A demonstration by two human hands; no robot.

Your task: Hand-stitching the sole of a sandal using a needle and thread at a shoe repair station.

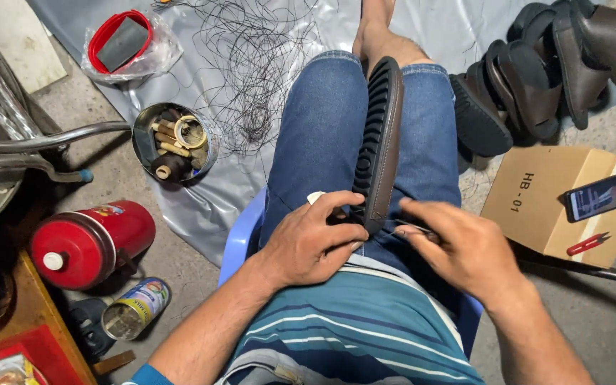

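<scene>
A person's left hand (311, 239) grip clamps the near end of a dark sandal sole (379, 146) standing between their knees; just beside it, the right hand (458, 246) grip pinches a thin tool (411, 228).

Left hand (311, 242) grips the near end of a black-soled sandal (379, 142) clamped edge-up between the knees. Right hand (458, 246) pinches a thin tool (411, 229) just beside that end. Loose black thread (251, 64) on grey floor sheet (201, 207); finished sandals (543, 64) stacked right.
</scene>
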